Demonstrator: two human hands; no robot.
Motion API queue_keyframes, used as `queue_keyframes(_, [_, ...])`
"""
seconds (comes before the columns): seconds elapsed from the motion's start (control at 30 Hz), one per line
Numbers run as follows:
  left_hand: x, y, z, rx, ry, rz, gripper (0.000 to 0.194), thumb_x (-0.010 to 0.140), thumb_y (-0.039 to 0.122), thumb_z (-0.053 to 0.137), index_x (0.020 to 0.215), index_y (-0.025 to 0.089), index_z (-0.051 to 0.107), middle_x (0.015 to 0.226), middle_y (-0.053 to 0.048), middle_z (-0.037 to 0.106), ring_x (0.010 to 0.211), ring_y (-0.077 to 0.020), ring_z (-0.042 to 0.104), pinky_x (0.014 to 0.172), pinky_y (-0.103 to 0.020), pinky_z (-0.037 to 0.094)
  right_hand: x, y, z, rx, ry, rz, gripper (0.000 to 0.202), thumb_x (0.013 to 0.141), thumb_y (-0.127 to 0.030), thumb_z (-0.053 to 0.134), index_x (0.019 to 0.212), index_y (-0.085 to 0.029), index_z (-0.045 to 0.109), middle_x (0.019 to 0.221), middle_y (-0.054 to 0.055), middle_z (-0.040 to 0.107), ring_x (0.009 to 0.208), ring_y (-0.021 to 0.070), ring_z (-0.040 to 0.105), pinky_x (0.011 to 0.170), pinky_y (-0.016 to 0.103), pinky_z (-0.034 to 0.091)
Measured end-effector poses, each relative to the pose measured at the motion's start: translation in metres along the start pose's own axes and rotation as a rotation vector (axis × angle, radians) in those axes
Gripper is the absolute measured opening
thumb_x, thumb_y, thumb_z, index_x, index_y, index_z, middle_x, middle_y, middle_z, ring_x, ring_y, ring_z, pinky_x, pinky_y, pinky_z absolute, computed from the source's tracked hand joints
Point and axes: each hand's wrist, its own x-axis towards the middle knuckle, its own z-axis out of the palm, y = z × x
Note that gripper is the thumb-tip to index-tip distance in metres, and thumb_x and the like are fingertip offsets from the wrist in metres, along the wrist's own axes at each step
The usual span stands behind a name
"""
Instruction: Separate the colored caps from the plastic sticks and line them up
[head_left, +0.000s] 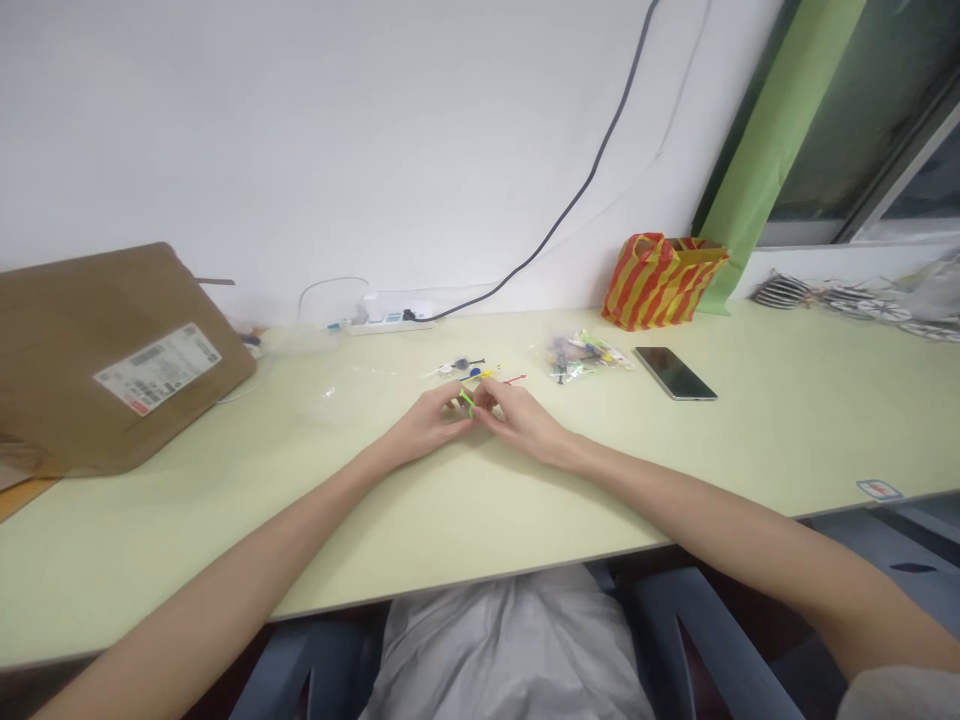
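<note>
Over the middle of the table, my left hand (427,428) and my right hand (526,420) meet at the fingertips. Both hands pinch a small bright green plastic piece (466,399), which is thin and tilted. Its exact kind is too small to make out, and fingers cover part of it. Just beyond my fingers lie several small plastic parts: a red stick-like piece (515,379), a yellow piece (487,374), and black and white ones (462,364).
A clear bag of coloured parts (581,355) lies right of the loose pieces, beside a phone (676,374). A striped bag (660,285) stands near the wall. Behind is a power strip (390,318) with a black cable. At left leans a cardboard package (82,340).
</note>
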Motion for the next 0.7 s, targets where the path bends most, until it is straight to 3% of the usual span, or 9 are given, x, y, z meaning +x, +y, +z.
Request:
queue_keyframes(0.17, [-0.002,0.001,0.002,0.002,0.000,0.029,0.016,0.093,0.034,0.062,0.100,0.020,0.063,0.100,-0.002,0.069,0.089,-0.0178,0.061,0.083,-0.030,0.048,0.000,-0.001,-0.003,-0.002,-0.042,-0.026,0.009,0.094,-0.016,0.051,0.101,-0.020,0.055,0.093,0.004,0.068,0.080,0.0172,0.061,0.074,0.029,0.045])
queue_keyframes(0.47, [0.000,0.011,-0.006,0.171,-0.121,0.040,0.024,0.096,0.040,0.058,0.091,0.020,0.069,0.090,-0.003,0.069,0.082,-0.0190,0.062,0.079,-0.031,0.048,0.002,-0.003,-0.012,0.185,-0.110,0.041,0.005,0.088,-0.016,0.053,0.085,-0.021,0.051,0.079,-0.001,0.063,0.074,0.0153,0.060,0.069,0.027,0.045])
queue_keyframes(0.6, [0.001,0.018,-0.009,0.152,-0.185,0.071,0.028,0.098,0.043,0.055,0.102,0.024,0.075,0.097,-0.004,0.070,0.085,-0.0192,0.063,0.080,-0.030,0.049,0.002,0.003,-0.006,0.410,-0.195,0.198,0.016,0.094,-0.032,0.056,0.085,-0.022,0.047,0.065,-0.004,0.061,0.062,0.0143,0.058,0.060,0.025,0.043])
queue_keyframes(0.7, [0.001,0.022,-0.012,0.078,-0.229,0.067,0.027,0.099,0.039,0.054,0.103,0.026,0.077,0.097,-0.003,0.071,0.084,-0.0174,0.063,0.077,-0.027,0.048,0.003,0.006,-0.002,0.615,-0.226,0.292,0.027,0.096,-0.043,0.058,0.085,-0.022,0.046,0.062,-0.003,0.064,0.061,0.0150,0.062,0.064,0.027,0.047])
